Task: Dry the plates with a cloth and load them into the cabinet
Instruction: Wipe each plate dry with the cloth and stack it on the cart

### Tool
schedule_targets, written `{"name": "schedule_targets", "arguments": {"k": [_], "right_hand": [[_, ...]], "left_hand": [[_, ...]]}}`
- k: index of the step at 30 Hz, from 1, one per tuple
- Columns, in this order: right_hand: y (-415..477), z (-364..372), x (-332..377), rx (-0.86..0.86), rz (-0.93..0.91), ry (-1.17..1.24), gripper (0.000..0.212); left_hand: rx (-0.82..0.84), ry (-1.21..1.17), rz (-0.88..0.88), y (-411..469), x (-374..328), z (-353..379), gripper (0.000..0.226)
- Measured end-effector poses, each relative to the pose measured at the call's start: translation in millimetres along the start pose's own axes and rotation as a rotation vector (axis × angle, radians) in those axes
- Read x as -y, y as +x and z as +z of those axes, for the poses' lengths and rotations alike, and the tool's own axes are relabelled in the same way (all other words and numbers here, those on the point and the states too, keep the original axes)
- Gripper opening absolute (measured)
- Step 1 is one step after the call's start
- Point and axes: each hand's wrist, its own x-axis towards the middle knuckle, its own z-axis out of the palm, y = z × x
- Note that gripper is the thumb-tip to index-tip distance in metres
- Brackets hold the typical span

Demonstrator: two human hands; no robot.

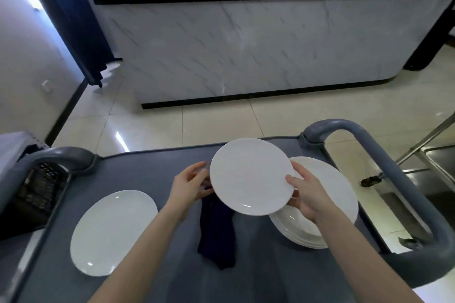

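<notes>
Here, the right hand (307, 194) pinched the plate (251, 177) at its right rim, thumb on top and fingers curled beneath. It held the plate tilted in the air over the middle of the cart (147, 170), partly above the stack (330, 189) that sat by the cart's right edge. The left hand (190, 184) hovered spread and loose just beside the plate's left rim; whether its fingertips touched the rim or the cloth could not be told. The cloth (218, 236) lay crumpled on the cart below the plate, between the forearms, and a lone plate (113, 231) rested near the left edge. The held plate looked like glazed ceramic: stiff, fairly heavy for a one-sided pinch, brittle, and likely slick if wet. A grip on opposite rims, or a palm under the base through the cloth, seemed safest, since a slip could drop it onto the stack and chip both.
</notes>
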Motion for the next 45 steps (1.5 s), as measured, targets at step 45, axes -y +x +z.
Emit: {"name": "schedule_targets", "arguments": {"k": [45], "right_hand": [[-24,95,-25,0.243,-0.037,0.041,0.034]], "left_hand": [[0.003,0.614,0.703,-27,-10,-42,0.026]]}}
